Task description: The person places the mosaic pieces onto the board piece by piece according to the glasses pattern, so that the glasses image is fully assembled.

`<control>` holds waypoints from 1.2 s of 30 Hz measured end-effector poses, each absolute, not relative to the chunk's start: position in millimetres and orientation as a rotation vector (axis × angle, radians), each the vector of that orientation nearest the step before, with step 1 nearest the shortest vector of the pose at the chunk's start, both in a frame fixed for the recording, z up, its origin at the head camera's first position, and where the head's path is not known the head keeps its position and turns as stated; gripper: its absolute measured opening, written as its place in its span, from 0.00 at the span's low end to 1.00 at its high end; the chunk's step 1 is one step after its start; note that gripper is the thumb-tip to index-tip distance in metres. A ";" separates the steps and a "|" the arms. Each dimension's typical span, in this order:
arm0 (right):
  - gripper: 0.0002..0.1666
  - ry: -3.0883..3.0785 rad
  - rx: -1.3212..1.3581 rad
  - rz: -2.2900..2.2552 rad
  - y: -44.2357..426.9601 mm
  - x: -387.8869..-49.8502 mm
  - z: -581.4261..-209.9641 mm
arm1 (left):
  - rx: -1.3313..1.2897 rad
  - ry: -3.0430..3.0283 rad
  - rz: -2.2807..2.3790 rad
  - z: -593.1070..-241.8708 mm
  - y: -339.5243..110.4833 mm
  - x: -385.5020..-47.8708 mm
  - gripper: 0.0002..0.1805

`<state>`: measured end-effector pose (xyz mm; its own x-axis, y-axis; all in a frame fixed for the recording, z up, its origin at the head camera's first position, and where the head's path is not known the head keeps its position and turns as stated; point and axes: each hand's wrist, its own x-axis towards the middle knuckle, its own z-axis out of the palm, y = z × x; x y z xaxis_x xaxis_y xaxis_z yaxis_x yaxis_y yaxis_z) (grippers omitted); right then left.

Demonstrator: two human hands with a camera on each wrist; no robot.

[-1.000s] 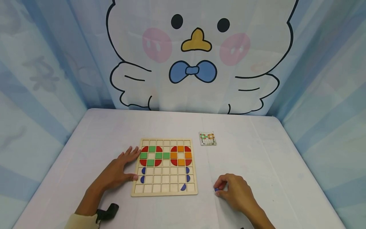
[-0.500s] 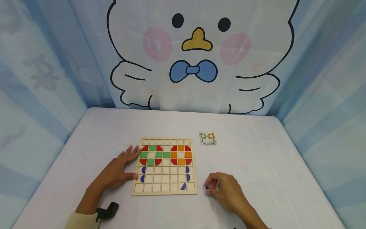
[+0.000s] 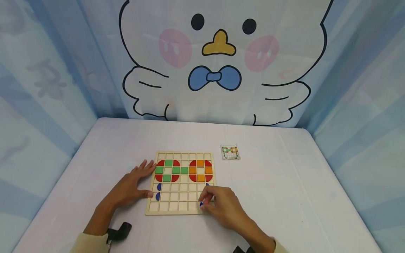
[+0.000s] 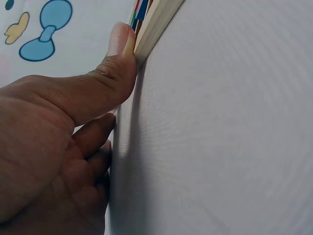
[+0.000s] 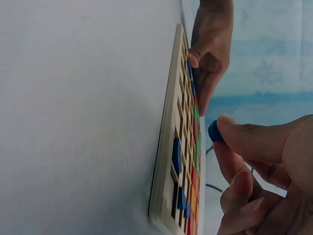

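Note:
A wooden grid board (image 3: 174, 213) lies on the table, with red, green and orange pieces forming two rounded rings joined by a green square (image 3: 184, 170). My left hand (image 3: 130, 189) rests against its left edge, fingers extended and thumb touching the rim. Over the board's lower right corner, my right hand (image 3: 225, 206) pinches a small blue piece (image 5: 214, 131) between thumb and index finger. In the right wrist view that piece is raised above the board. Two blue half-round pieces, an upper (image 3: 159, 187) and a lower (image 3: 158, 196), sit in the left column. Blue pieces at the right are partly hidden by my hand.
A small pattern card (image 3: 230, 152) lies beyond the board's upper right corner. The white tabletop (image 3: 284, 175) extends around it. Printed curtains (image 3: 215, 102) enclose the back and sides. A black wrist device (image 3: 119, 232) is on my left wrist.
My right hand has moved left from the bare table to over the board's lower right corner, carrying the blue piece. My left hand has stayed at the board's edge.

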<state>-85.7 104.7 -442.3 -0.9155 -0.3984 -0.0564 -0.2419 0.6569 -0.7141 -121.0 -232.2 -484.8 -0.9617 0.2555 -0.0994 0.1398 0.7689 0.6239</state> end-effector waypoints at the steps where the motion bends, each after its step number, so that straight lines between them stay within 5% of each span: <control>1: 0.13 2.651 -0.533 -1.113 99.6 -86.3 -442.1 | 0.313 2.785 0.960 -484.5 -232.0 -121.1 0.59; 21: 0.09 2.602 -0.723 -1.057 11.6 -110.1 -447.6 | 0.290 2.760 0.978 -481.3 -233.0 -118.1 0.58; 36: 0.10 2.666 -0.718 -0.892 -9.3 -111.9 -458.2 | 0.275 2.751 0.968 -482.4 -232.0 -121.3 0.58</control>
<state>-111.9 -9.3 -458.2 -0.8505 -0.5214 -0.0690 -0.3749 0.6931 -0.6157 -121.3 -232.0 -482.4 -0.9600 0.2444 -0.1368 0.1049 0.7666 0.6335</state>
